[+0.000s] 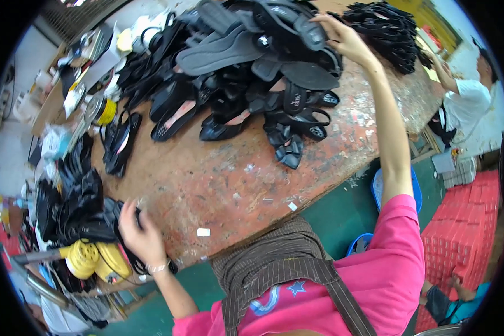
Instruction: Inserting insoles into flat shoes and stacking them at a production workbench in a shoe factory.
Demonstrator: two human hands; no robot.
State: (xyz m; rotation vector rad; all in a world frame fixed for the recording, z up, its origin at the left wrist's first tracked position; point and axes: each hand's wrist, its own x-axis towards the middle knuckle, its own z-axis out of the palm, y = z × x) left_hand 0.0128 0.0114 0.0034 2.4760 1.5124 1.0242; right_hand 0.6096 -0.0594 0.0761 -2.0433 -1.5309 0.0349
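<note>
At the far side of the scuffed reddish-brown table (218,185), the person's bare right hand (344,42), fingers apart, reaches the heap of flat dark-grey soles (221,57); whether it grips, one cannot tell. The bare left hand (143,238), thumb and fingers apart, is beside 1 pile of glossy black shoes (78,204).

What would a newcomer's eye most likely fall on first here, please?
Probably the big pile of black shoes and dark grey insoles at the top centre of the scuffed, reddish-brown table, with the right hand at its upper right. Next, the wearer's bright pink shirt at lower centre to right, and the stack of red boxes on the floor at far right.
</note>
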